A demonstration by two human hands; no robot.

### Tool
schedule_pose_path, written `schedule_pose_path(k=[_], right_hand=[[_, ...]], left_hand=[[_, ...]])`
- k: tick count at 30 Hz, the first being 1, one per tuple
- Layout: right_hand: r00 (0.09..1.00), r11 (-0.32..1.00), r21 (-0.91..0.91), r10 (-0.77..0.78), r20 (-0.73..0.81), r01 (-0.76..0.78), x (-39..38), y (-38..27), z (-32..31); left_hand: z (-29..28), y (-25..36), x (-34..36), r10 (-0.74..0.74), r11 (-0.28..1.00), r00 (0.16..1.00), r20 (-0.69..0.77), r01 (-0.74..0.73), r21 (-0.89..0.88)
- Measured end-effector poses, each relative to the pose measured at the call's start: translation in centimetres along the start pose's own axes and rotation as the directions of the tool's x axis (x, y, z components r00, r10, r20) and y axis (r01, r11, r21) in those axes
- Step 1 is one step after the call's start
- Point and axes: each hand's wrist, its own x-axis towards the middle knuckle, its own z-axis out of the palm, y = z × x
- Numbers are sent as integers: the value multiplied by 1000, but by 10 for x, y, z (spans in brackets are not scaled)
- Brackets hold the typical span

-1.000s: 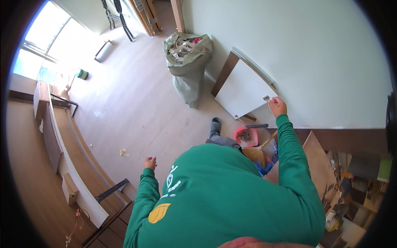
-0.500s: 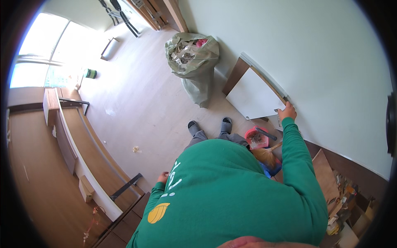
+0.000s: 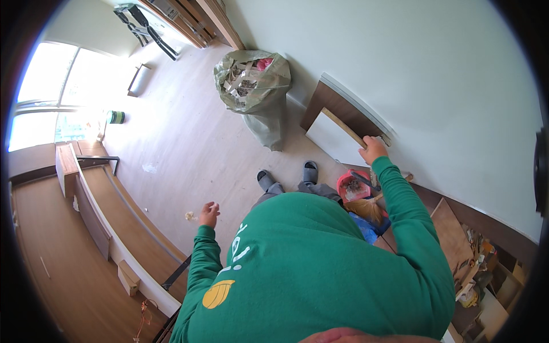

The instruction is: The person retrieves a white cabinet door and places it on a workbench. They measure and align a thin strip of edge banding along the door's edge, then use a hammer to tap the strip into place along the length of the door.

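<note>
My right hand (image 3: 374, 150) grips the upper corner of a white board (image 3: 333, 141) with a raw tan edge. This board tilts away from a dark brown panel (image 3: 327, 103) with a pale edge, which leans against the wall. My left hand (image 3: 209, 215) is out over the floor on the left, fingers apart, with nothing in it. Below the white board lies a red dustpan (image 3: 346, 190) with debris in it, next to a straw broom (image 3: 366, 210).
A full, pale green woven sack (image 3: 266, 123) of rubbish stands ahead, near the wall. Wood scraps (image 3: 474, 268) are piled at the lower right. A long brown furniture frame (image 3: 91, 200) lies along the left side. A green can (image 3: 116, 117) sits near the window.
My right hand has drawn the white board away from the brown panel, baring more of that panel. My left hand has moved out from beside my body, forward and left.
</note>
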Motion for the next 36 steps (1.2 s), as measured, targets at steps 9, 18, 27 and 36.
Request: schedule_pose_path(k=[9, 18, 27, 36], right_hand=[[991, 998, -8, 63, 116, -62, 30, -47, 23], [993, 998, -58, -17, 118, 24, 23, -58, 26], [985, 986, 15, -165, 55, 164, -25, -122, -38], [979, 980, 24, -193, -66, 195, -143, -250, -218]], left_hand=[[46, -28, -85, -94, 968, 994, 51, 79, 239], [74, -70, -129, -150, 987, 988, 24, 148, 68], [51, -61, -39, 96, 975, 995, -3, -93, 200], [92, 67, 150, -74, 980, 858, 508, 157, -122]])
